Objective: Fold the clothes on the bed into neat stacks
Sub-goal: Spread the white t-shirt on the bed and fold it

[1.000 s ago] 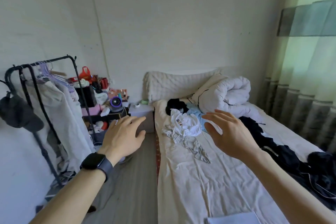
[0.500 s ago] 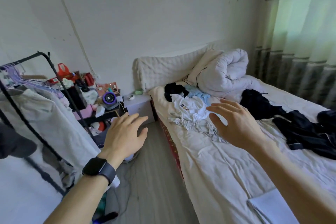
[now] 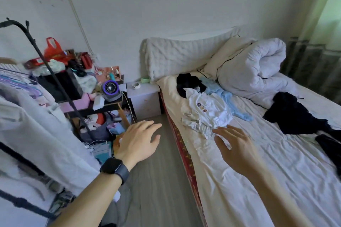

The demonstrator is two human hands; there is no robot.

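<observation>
1. A crumpled white garment [image 3: 206, 114] lies unfolded on the bed [image 3: 276, 167], near its left edge and toward the head end.
2. At eleven o'clock a black garment [image 3: 186, 83] touches it. At two o'clock a light blue garment [image 3: 227, 97] trails just beside it.
3. At three o'clock, well apart, dark clothes [image 3: 295, 116] sprawl across the sheet.
4. The right hand [image 3: 238, 149] hovers at six o'clock of the white garment, fingers spread and loose, holding nothing. I cannot tell whether its fingertips touch the cloth.
5. The left hand [image 3: 138, 140], a black watch [image 3: 114, 167] on its wrist, hangs over the floor [image 3: 158, 190] at eight o'clock, fingers straight and empty.
6. Farther out, a rolled duvet [image 3: 254, 72] sits at one o'clock, a nightstand [image 3: 145, 97] at ten and a clothes rack [image 3: 46, 64] at nine.
</observation>
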